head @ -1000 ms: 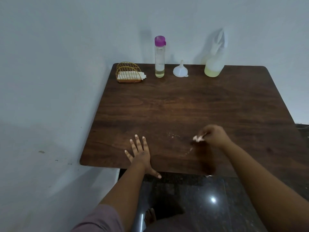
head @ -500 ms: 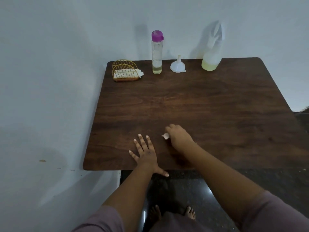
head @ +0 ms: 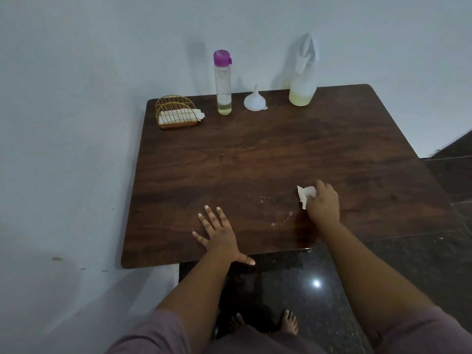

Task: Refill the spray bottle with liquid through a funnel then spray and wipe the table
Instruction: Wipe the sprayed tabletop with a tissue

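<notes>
Since half a second ago, the right hand (head: 322, 203) has been carried with its tissue (head: 304, 194) from just beside the left hand out toward 3 o'clock along the near part of the table (head: 255, 154). Its grip is closed on the crumpled white tissue, which is pressed against the wood and shows at the 9 o'clock side of the knuckles. Small pale droplets (head: 278, 213) are seen on the surface between the two hands. The left hand (head: 219, 232) is laid flat near the table's 6 o'clock edge, fingers spread, nothing held, the thumb reaching over the edge.

Along the 12 o'clock edge, by the wall, four things are stood well apart from the hands: a gold wire napkin holder (head: 177, 113) with white napkins at 11 o'clock, a tall clear bottle (head: 223, 83) with a purple cap beside it, a white funnel (head: 255, 100) set mouth down, and the spray bottle (head: 303, 77), holding pale yellow liquid in its lower part, toward 1 o'clock.
</notes>
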`<state>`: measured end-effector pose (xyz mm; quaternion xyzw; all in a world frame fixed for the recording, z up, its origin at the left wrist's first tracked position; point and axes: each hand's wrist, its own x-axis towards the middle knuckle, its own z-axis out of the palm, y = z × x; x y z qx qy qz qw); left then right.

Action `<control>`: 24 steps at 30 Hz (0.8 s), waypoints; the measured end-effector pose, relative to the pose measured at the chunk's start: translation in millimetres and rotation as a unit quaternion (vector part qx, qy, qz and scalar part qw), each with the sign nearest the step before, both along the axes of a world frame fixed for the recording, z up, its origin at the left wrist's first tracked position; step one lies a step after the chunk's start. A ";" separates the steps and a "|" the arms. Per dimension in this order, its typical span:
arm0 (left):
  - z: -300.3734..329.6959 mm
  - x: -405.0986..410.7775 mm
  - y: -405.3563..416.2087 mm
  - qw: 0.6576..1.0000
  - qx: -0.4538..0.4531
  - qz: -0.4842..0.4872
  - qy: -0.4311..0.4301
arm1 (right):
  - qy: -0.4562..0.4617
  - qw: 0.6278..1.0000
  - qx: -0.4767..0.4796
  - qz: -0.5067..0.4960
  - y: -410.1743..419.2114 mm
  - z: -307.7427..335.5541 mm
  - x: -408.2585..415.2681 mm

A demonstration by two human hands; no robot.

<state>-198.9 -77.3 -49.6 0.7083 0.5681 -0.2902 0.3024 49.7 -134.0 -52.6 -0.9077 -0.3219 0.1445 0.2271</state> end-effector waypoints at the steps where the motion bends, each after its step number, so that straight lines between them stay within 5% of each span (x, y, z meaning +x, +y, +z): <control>1: 0.0 0.0 0.0 1.000 0.000 0.001 0.000 | -0.041 0.998 0.010 0.042 -2.0 -4.1 -6.4; 6: -1.0 0.4 0.4 1.000 -0.004 0.001 0.000 | -0.132 0.965 -0.094 0.206 -10.9 -20.2 -49.8; 12: -0.3 0.3 -1.1 1.000 0.006 0.005 0.000 | -0.037 0.923 -0.068 0.377 -43.0 -8.2 -124.4; 14: -0.5 -0.2 -0.3 1.000 0.009 0.003 -0.004 | 0.014 0.942 0.019 0.335 -40.4 -6.8 -124.4; 16: -0.1 -0.9 0.2 1.000 0.007 -0.003 -0.006 | 0.006 0.980 0.092 0.177 -28.4 -5.6 -97.5; 19: -0.2 -0.6 -0.7 1.000 0.008 -0.001 -0.008 | -0.055 0.997 -0.004 0.049 -23.0 -2.4 -41.3; 21: -0.9 -1.7 -1.1 1.000 0.005 0.000 -0.006 | -0.064 0.993 -0.075 0.072 -28.9 -5.6 -36.0; 24: -4.7 -1.8 -1.9 1.000 0.020 -0.007 -0.008 | -0.094 0.959 -0.095 0.251 -43.0 -11.7 -94.4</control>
